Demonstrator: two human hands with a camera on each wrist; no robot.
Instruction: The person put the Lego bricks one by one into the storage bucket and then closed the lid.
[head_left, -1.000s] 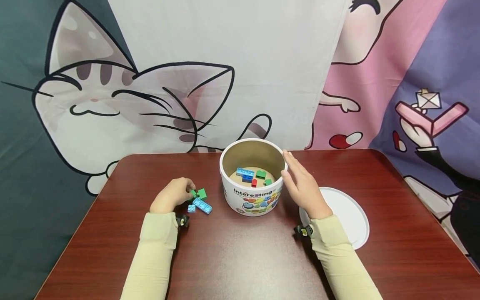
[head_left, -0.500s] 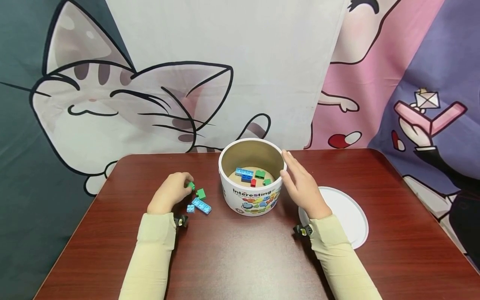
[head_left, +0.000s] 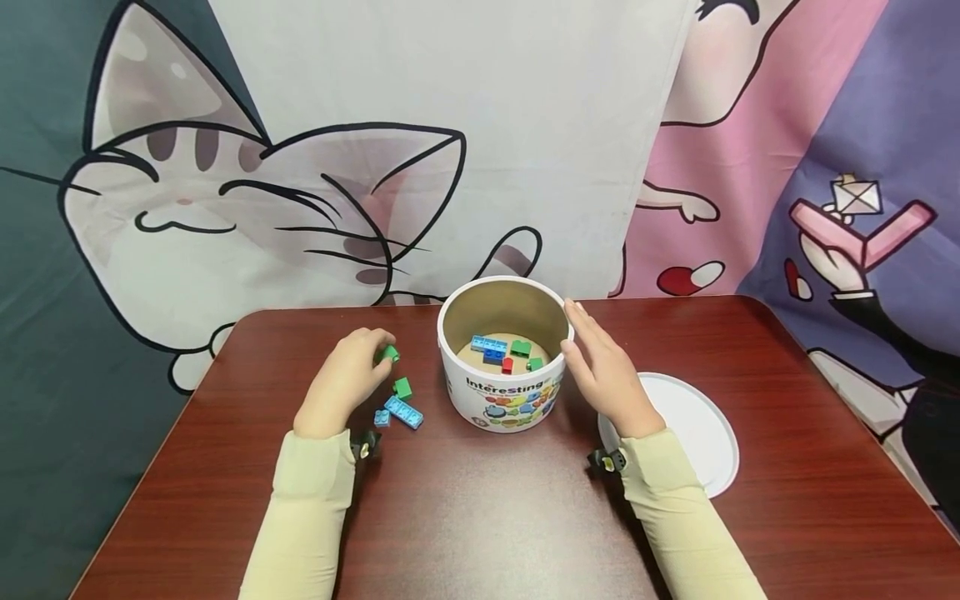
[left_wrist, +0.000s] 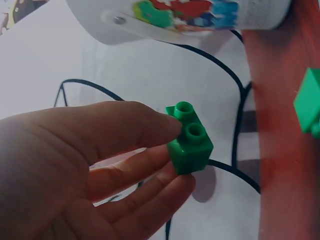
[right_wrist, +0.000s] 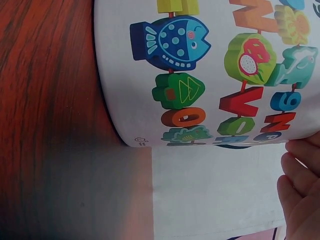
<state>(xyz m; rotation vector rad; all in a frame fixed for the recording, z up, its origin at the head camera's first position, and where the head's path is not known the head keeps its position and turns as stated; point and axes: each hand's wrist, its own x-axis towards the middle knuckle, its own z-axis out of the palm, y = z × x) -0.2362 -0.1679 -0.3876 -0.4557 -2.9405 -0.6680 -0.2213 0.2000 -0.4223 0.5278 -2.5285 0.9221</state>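
My left hand point(head_left: 345, 375) pinches a green toy building brick point(left_wrist: 192, 150) between thumb and fingers, raised above the table left of the white bucket point(head_left: 467, 390). Two round studs show on the brick in the left wrist view. Just below that hand lie a second green brick point(head_left: 402, 388), a long light-blue brick point(head_left: 403, 412) and a small light-blue brick point(head_left: 382, 418). My right hand point(head_left: 609, 383) rests its straight fingers against the bucket's right side. Several bricks, among them a red one point(head_left: 507, 366) and a dark-blue one point(head_left: 493, 357), lie inside on the bucket's floor.
A round white lid point(head_left: 701, 425) lies flat on the brown table point(head_left: 480, 517), partly under my right forearm. The bucket stands upright and uncovered near the table's far edge. Behind it hangs a printed cloth point(head_left: 555, 150) with a cartoon cat.
My left hand has lifted the green brick off the group on the table and moved it up and slightly right. The right hand and the bucket have stayed put.
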